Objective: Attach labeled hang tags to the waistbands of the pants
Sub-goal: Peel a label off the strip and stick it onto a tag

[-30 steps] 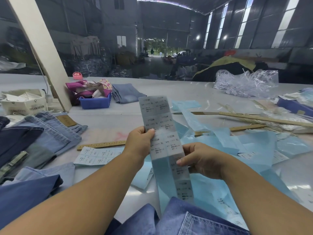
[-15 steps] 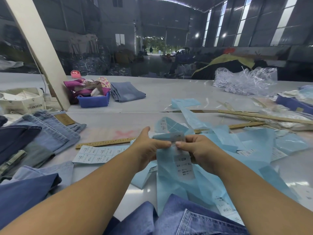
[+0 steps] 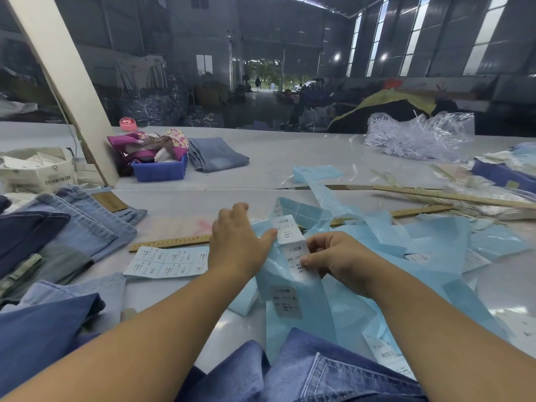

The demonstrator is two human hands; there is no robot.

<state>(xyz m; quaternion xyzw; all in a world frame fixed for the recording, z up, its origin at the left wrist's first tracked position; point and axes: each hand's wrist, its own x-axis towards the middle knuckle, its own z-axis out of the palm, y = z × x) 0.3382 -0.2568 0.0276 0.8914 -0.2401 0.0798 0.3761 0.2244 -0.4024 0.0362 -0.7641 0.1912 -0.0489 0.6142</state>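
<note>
Two hands work over a wide grey table [image 3: 290,152], and I take things from biggest down. Denim pants lie in stacks at my left [image 3: 84,224], with one more pair [image 3: 313,369] at the near edge right under my arms; its waistband is not clearly in view. A heap of pale blue backing paper [image 3: 420,245] sprawls across the right half of the table, and a wooden ruler [image 3: 171,242] lies just beyond a loose sheet of printed labels [image 3: 169,262].

Smaller still is the strip of labels [image 3: 290,256], white stickers on blue backing, held between my hands above the near pants. I judge this to be the label step, early in the task: a sticker is being worked off the strip, and nothing is on a waistband yet. Next move, as I see it, calls for peeling one label cleanly without tearing or creasing it, then getting it onto a tag before going to the pants. I see no tag in hand.

My left hand [image 3: 236,242] lies with fingers fairly straight and together, thumb tip touching the strip's edge. My right hand [image 3: 338,258] has fingers curled, thumb and fingertips pinching a white label near the strip's middle.
</note>
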